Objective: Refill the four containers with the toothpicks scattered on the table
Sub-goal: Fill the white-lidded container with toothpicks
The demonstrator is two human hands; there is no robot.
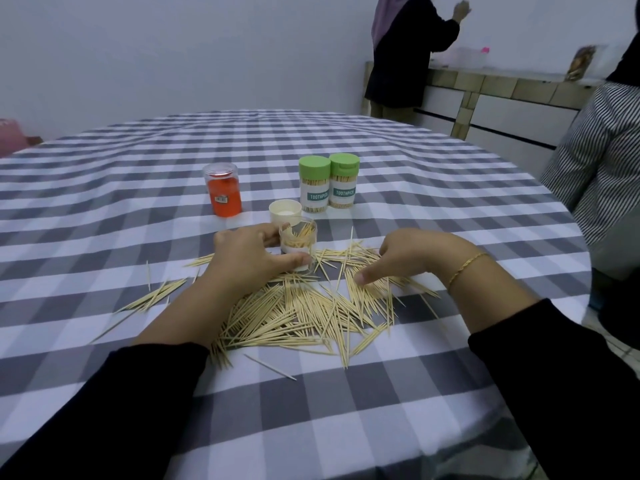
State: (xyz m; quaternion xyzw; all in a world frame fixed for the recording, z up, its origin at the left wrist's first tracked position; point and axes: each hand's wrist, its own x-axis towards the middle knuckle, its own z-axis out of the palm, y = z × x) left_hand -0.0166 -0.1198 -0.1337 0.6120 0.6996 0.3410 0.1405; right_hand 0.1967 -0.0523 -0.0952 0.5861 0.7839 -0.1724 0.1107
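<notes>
A wide heap of wooden toothpicks lies scattered on the checked tablecloth in front of me. My left hand grips a small clear open container that stands upright and is partly filled with toothpicks. My right hand rests curled on the right side of the heap, fingers down among the toothpicks; whether it pinches any is hidden. Two green-lidded containers labelled TOOTHPICK stand closed and full further back. An orange container with a clear lid stands to their left.
A loose white lid lies just behind the open container. The grey and white checked table has its edge close at the right. A person in a striped top stands at the right; another person stands at the far counter.
</notes>
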